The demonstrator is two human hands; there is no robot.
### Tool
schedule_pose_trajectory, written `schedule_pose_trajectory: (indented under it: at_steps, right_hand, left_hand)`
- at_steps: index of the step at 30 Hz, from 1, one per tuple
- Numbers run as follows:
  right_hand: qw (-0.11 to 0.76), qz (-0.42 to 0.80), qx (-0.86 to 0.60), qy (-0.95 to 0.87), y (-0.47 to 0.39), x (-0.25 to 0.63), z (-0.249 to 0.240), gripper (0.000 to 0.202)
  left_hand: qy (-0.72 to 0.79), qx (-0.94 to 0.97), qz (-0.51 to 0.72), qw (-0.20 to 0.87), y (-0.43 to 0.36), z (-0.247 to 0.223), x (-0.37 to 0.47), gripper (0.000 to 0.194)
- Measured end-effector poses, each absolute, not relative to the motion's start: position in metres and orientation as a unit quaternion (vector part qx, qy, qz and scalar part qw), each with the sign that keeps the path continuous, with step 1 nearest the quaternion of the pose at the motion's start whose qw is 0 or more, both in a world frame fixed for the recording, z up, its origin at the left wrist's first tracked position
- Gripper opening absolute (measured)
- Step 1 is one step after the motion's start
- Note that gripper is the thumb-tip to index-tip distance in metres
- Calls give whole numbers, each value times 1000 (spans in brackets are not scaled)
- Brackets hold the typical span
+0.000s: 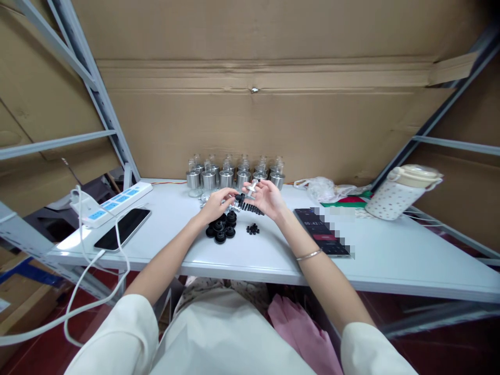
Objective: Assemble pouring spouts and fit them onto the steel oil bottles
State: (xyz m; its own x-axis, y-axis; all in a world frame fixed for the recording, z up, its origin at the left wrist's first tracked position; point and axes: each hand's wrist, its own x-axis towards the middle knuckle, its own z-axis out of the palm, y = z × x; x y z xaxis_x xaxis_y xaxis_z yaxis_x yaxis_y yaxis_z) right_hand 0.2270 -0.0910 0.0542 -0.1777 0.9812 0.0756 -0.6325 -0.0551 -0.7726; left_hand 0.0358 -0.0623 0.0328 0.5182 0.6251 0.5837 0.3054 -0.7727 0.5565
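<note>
My left hand (217, 204) is closed, thumb and fingers pinching a small black fitting (239, 199). Just right of it, my right hand (270, 199) holds a pale, shiny cross-shaped piece (252, 188) in its fingers, palm turned partly up. The two pieces almost meet; whether they touch I cannot tell. Below my left hand lies a cluster of round black stepped caps (220, 229). Several tiny black pieces (253, 228) sit to the right of the caps. A row of short black tubes (252, 208) lies under my hands, partly hidden. Shiny clear or silver parts (205, 198) show behind my left hand.
Several glass bottles with silver metal bodies (209, 179) stand along the cardboard wall (250, 120). At left are a power strip (121, 203), a phone (123, 229) and white cables. A second phone (322, 232), a plastic bag (322, 188) and a dotted container (398, 195) lie right.
</note>
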Motion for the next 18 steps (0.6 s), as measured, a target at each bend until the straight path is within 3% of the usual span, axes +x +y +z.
schedule_pose_trajectory:
  at_steps: [11, 18]
  right_hand:
    - [576, 679, -263, -372, -91, 228, 55, 16]
    - [569, 662, -274, -403, -89, 228, 54, 12]
  left_hand:
    - [253, 867, 388, 185, -62, 34, 34, 16]
    - [189, 899, 383, 97, -62, 30, 33, 24]
